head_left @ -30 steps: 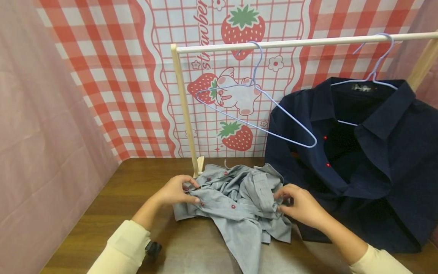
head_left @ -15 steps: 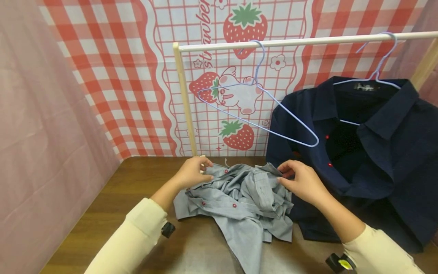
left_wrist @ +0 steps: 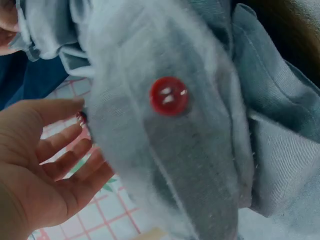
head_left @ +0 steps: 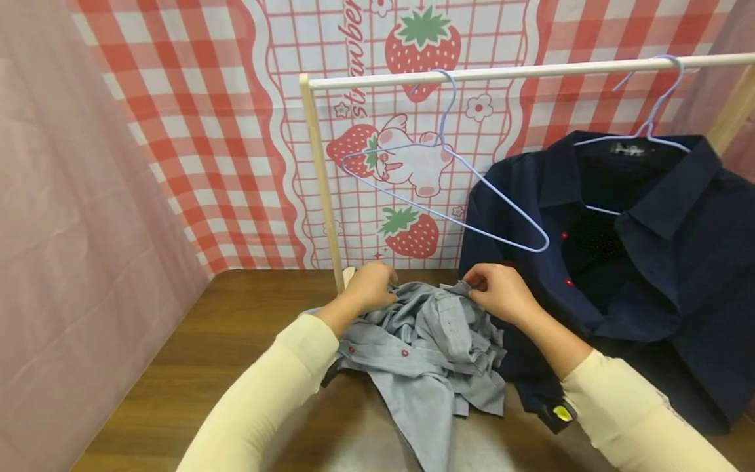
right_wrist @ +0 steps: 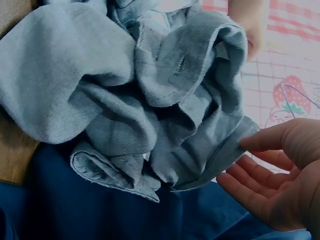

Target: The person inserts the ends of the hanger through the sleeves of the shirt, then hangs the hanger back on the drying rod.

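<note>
A crumpled grey shirt with red buttons lies on the table. At its back left edge is my left hand. In the left wrist view that hand has its fingers loosely bent beside the cloth edge, thumb and fingers apart, with a red button facing the camera. My right hand is at the shirt's back right corner. The right wrist view shows the thumb of this hand on top of the grey cloth edge and fingers behind it, pinching it.
A light blue wire hanger hangs bare from the wooden rack's rail above the grey shirt. To the right, a navy shirt hangs on a second hanger. Behind is a strawberry-print cloth. Brown tabletop shows at left.
Both hands have moved from the shirt's sides to its back edge, the left going farther and to the right. The right hand now pinches the back right corner. The shirt has barely moved.
</note>
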{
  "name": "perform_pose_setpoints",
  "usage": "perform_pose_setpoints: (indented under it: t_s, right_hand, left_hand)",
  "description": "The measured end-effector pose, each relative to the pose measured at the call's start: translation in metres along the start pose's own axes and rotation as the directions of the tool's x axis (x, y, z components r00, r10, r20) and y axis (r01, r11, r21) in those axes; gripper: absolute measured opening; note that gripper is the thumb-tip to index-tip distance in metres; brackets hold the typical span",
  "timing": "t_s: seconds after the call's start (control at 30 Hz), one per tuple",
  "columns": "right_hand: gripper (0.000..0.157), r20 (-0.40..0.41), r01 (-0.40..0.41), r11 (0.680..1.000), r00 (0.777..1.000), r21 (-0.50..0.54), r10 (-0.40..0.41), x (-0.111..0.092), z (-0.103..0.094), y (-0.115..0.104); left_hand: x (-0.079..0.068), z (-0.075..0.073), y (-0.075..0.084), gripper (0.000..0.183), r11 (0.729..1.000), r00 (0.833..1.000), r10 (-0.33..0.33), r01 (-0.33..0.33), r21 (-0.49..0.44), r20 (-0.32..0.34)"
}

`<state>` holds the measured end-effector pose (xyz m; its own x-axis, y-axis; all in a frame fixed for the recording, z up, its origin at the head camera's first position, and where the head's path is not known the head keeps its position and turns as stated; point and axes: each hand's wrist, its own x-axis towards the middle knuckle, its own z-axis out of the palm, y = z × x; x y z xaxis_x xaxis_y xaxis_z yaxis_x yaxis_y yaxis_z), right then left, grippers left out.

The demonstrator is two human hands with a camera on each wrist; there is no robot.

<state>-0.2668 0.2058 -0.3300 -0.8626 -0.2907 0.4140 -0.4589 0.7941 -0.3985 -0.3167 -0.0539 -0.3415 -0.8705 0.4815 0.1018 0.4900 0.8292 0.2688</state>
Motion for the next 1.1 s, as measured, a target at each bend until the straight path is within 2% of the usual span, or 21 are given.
perform_pose_setpoints:
  t_s: [0.13, 0.23, 0.3, 0.4, 0.53, 0.67, 0.8, 0.9, 1.0, 1.1]
  right_hand:
    - [0.008, -0.044, 0.023, 1.0, 0.999, -0.02, -0.024, -0.001, 0.001, 0.0]
    - [0.01, -0.081, 0.039, 0.999, 0.996, -0.023, -0.041, -0.004, -0.002, -0.003]
    - [0.01, -0.108, 0.06, 0.998, 0.992, -0.014, -0.061, -0.006, -0.006, -0.004]
    - [0.013, -0.154, 0.123, 0.992, 0.98, -0.007, -0.123, -0.011, -0.013, -0.004]
    - [0.022, -0.222, 0.25, 0.968, 0.944, -0.001, -0.244, -0.019, -0.023, 0.002]
    - [0.032, -0.256, 0.358, 0.934, 0.903, 0.006, -0.345, -0.026, -0.032, 0.011]
    - [0.034, -0.234, 0.405, 0.912, 0.882, -0.071, -0.41, -0.03, -0.037, 0.017]
    - [0.031, -0.179, 0.444, 0.881, 0.865, -0.166, -0.469, -0.03, -0.037, 0.02]
    - [0.028, -0.117, 0.494, 0.831, 0.837, -0.255, -0.534, -0.03, -0.033, 0.023]
    - [0.028, -0.065, 0.522, 0.793, 0.821, -0.315, -0.566, -0.03, -0.027, 0.027]
  left_hand:
    - [0.006, 0.006, 0.0, 0.023, 0.997, 1.0, -0.024, 0.025, 0.079, -0.011]
    - [0.005, 0.004, -0.002, 0.027, 0.998, 0.999, -0.036, 0.037, 0.057, -0.022]
    - [0.002, 0.001, -0.006, 0.027, 0.999, 0.998, -0.036, 0.037, 0.028, -0.053]
    - [-0.007, -0.005, -0.014, 0.026, 1.0, 0.99, -0.022, 0.022, -0.005, -0.137]
    - [-0.022, -0.014, -0.029, 0.02, 0.998, 0.962, -0.021, 0.005, -0.06, -0.272]
    - [-0.039, -0.022, -0.046, 0.014, 0.99, 0.921, -0.057, 0.003, -0.141, -0.384]
    - [-0.054, -0.03, -0.061, 0.014, 0.982, 0.884, -0.073, -0.016, -0.187, -0.462]
    - [-0.066, -0.034, -0.07, 0.014, 0.984, 0.869, -0.062, -0.03, -0.177, -0.491]
    - [-0.077, -0.038, -0.077, 0.013, 0.988, 0.872, -0.049, -0.031, -0.153, -0.487]
    - [-0.087, -0.039, -0.082, 0.01, 0.99, 0.889, -0.05, -0.015, -0.138, -0.456]
